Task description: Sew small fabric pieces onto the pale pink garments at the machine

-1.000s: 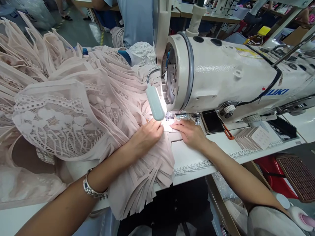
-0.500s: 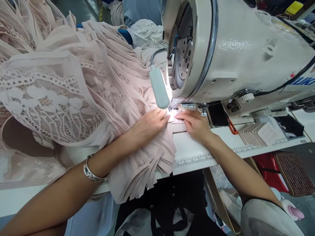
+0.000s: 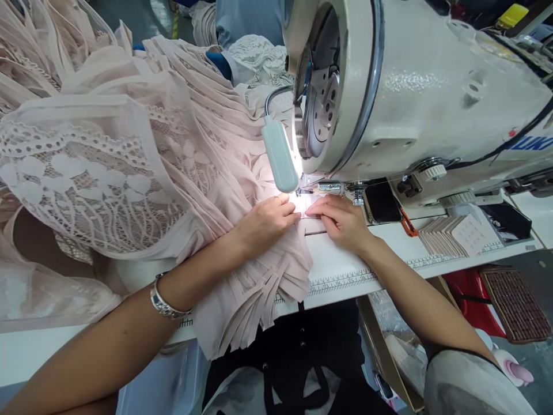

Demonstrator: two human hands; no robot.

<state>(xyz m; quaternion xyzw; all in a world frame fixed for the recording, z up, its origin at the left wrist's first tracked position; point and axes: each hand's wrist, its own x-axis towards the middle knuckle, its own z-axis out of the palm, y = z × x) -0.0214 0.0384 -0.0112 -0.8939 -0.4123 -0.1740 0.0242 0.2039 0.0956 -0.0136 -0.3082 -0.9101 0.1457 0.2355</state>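
Observation:
Under the lamp, my left hand (image 3: 268, 223) has its fingers curled onto the pale pink fabric (image 3: 276, 265) beside the needle area of the sewing machine (image 3: 415, 104). My right hand (image 3: 339, 220) faces it from the right, thumb and fingers pinched together at the edge of a small pale piece lit by the lamp. The fingertips of both hands lie close together, just in front of the presser foot. Layered fabric strips hang over the table's front edge below my left wrist. The needle itself is hidden by the lamp head (image 3: 280, 155).
A large heap of pink lace garments (image 3: 95, 167) covers the left side. On the right lie a dark phone (image 3: 381, 202), an orange-handled tool (image 3: 408, 223) and a stack of small beige pieces (image 3: 449, 235). A ruler tape (image 3: 345, 282) runs along the table edge.
My left hand has shifted slightly down and right, toward me, with the fabric. My right hand stays nearly in place, its fingers a little lower. The lace heap has moved slightly.

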